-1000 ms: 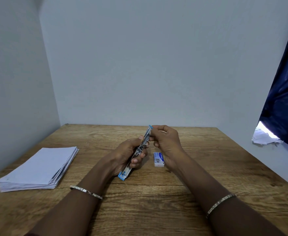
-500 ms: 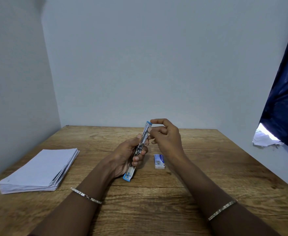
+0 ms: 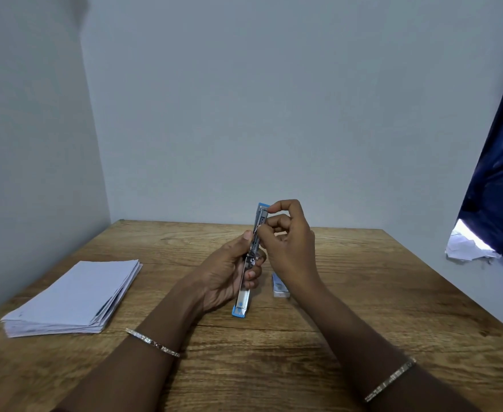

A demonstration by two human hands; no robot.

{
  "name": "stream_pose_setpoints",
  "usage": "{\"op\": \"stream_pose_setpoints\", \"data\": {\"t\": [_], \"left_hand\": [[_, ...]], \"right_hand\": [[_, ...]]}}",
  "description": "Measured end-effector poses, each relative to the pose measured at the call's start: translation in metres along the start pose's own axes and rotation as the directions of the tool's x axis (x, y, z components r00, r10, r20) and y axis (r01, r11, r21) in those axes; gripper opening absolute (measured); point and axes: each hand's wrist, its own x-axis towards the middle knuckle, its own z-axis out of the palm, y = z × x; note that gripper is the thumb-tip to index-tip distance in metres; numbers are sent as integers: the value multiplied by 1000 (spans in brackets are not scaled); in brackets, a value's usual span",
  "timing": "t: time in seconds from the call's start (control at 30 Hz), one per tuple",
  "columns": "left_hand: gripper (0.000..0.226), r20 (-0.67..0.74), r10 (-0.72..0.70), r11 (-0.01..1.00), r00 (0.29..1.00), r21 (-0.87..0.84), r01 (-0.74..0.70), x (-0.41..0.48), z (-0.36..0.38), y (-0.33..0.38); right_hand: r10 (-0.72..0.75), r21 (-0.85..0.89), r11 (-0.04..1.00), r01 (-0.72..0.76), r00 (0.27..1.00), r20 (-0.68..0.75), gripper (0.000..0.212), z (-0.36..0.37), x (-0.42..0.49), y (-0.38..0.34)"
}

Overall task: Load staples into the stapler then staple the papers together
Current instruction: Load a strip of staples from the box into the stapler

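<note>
The left hand (image 3: 226,275) grips the opened stapler (image 3: 251,257) upright; the right hand (image 3: 289,242) pinches at its top end. If the pinch slips, the staples could jam or spill onto the bench (image 3: 363,292).

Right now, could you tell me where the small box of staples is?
In the head view, the staple box lies on the wooden table just right of centre, partly hidden behind the right hand.

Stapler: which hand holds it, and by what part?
The left hand grips the stapler around its middle; the right hand pinches near its top end.
</note>
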Motion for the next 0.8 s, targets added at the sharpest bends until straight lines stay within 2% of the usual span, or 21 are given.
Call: {"op": "stream_pose_setpoints", "data": {"t": [0.17,0.37,0.5,0.67,0.8], "left_hand": [[28,-13,18,1000,1000,4,-18,1,-3,-1],[32,-9,33,999,999,29,-33,1,-9,0],[31,-27,32,999,999,45,-31,1,-6,1],[31,-71,28,998,997,52,-25,0,-4,1],[31,-102,19,996,995,83,-11,0,-4,0]], "right_hand": [[-44,-32,998,44,999,28,34,-1,0,0],[-20,-46,999,24,996,90,43,-1,0,1],[-27,-101,994,35,997,77,44,0,-1,3],[-89,-240,965,102,994,66,32,-3,-1,10],[-173,-476,848,231,971,164,23,-8,1,15]]}}
